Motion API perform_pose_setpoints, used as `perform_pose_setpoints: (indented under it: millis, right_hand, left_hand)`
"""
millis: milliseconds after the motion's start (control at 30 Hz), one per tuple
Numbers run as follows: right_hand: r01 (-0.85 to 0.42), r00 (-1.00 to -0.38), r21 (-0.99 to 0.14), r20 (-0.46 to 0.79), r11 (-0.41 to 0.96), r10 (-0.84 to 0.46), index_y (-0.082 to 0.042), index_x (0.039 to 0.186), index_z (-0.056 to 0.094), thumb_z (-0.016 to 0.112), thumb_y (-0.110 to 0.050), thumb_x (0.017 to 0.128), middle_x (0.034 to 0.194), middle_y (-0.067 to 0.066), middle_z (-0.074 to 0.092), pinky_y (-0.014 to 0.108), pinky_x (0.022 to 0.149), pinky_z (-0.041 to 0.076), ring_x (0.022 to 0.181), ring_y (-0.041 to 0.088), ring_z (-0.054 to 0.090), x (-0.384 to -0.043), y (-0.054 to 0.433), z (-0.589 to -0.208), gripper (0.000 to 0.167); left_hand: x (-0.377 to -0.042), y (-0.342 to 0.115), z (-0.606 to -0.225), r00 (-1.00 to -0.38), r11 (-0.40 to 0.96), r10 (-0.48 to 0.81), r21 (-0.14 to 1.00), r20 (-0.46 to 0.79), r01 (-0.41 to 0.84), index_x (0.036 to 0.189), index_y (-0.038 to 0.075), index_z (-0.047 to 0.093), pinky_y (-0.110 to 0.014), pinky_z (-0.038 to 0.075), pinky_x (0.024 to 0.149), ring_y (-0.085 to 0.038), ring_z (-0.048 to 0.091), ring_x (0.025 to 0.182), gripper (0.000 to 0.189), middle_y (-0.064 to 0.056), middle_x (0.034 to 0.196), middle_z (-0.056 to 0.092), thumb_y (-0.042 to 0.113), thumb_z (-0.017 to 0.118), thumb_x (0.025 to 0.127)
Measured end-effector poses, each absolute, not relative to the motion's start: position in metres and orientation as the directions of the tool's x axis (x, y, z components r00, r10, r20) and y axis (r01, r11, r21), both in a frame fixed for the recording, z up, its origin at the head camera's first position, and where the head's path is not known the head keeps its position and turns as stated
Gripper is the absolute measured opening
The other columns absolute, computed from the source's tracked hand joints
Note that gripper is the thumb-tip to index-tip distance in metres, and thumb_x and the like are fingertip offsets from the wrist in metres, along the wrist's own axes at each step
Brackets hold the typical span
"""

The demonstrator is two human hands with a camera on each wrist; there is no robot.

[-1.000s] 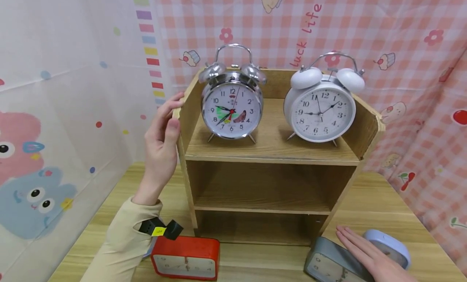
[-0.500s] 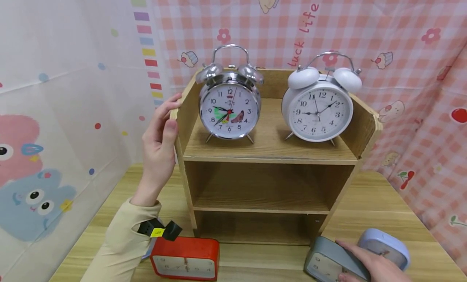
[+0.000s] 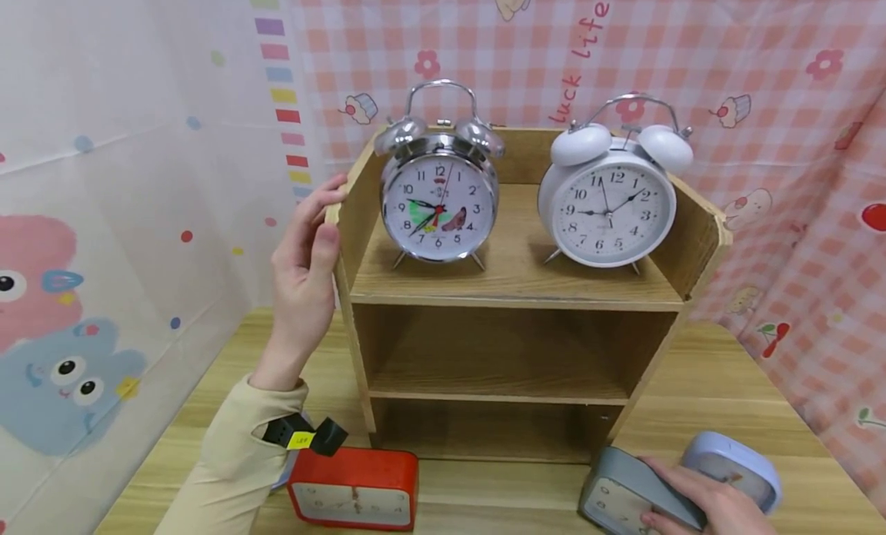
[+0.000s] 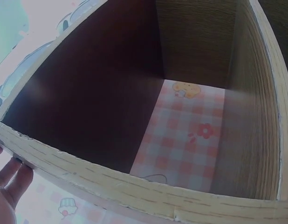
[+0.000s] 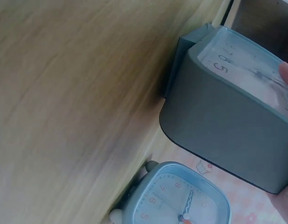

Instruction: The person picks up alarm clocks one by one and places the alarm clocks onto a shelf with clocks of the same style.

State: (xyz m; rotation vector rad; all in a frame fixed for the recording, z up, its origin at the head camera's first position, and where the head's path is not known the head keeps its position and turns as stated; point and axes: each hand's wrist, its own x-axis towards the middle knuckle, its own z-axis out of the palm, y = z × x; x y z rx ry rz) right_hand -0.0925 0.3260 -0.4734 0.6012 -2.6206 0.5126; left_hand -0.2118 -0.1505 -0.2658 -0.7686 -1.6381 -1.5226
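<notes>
My left hand (image 3: 301, 281) grips the left side panel of a wooden shelf unit (image 3: 515, 300), its thumb at the panel's front edge. In the left wrist view, fingertips (image 4: 23, 179) press against the pale edge of the board (image 4: 125, 189). My right hand (image 3: 723, 506) holds a grey rectangular alarm clock (image 3: 633, 473) at the lower right, with the thumb over its face and fingers along its top. The right wrist view has this clock (image 5: 223, 116) close up, with the thumb (image 5: 286, 73) on its dial. Beside it stands a light-blue rounded clock (image 3: 751, 470).
On the top shelf stand a silver twin-bell alarm clock (image 3: 439, 204) and a white one (image 3: 612, 212). A red rectangular clock (image 3: 356, 462) sits on the table at the shelf's front left, with something bluish partly hidden behind it. Patterned cloth hangs behind.
My right hand has gone from lying with straight fingers over the grey clock to gripping it, thumb now on its face. The left hand stays at the shelf.
</notes>
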Motion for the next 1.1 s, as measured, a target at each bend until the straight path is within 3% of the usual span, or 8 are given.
perform_pose_setpoints:
  millis: [300,767,900,1100]
  right_hand:
    - [-0.46,-0.835,-0.24,0.446,0.855,-0.324,-0.024,0.136,0.071,0.097,-0.033,0.069,0.111,-0.018,0.078,0.017,0.061,0.046,0.085,-0.014,0.063,-0.0934,0.3249,-0.4724,0.073]
    - [-0.448,-0.846,-0.261,0.434,0.855,-0.31,-0.019,0.13,0.073,0.096,-0.032,0.07,0.103,-0.017,0.076,0.018,0.059,0.041,0.079,-0.018,0.051,-0.0925,0.3224,-0.4738,0.066]
    - [-0.472,-0.831,-0.252,0.445,0.845,-0.332,-0.018,0.129,0.074,0.097,-0.033,0.069,0.1,-0.015,0.076,0.015,0.059,0.04,0.081,-0.018,0.052,-0.0928,0.3204,-0.4731,0.065]
    - [-0.542,-0.778,-0.217,0.496,0.812,-0.387,-0.018,0.127,0.074,0.098,-0.03,0.065,0.096,-0.023,0.07,0.009,0.061,0.034,0.082,-0.018,0.049,-0.0916,0.3168,-0.472,0.067]
  left_hand:
    - [-0.2121,-0.1503,-0.2643,-0.53,0.116,-0.068,0.535,0.845,0.837,0.139,-0.007,0.053,-0.027,0.045,0.12,-0.022,0.054,0.146,0.068,-0.011,0.158,0.055,0.053,0.054,0.107]
    - [-0.2114,-0.1501,-0.2648,-0.537,0.125,-0.064,0.541,0.841,0.832,0.139,-0.007,0.053,-0.027,0.046,0.118,-0.022,0.054,0.146,0.067,-0.011,0.159,0.055,0.053,0.053,0.107]
    - [-0.2114,-0.1507,-0.2652,-0.534,0.121,-0.063,0.538,0.843,0.834,0.138,-0.007,0.053,-0.027,0.045,0.119,-0.021,0.054,0.146,0.067,-0.012,0.158,0.055,0.052,0.053,0.107]
    - [-0.2111,-0.1507,-0.2651,-0.532,0.123,-0.057,0.534,0.845,0.836,0.138,-0.008,0.053,-0.027,0.046,0.118,-0.02,0.055,0.145,0.067,-0.013,0.158,0.054,0.052,0.052,0.107]
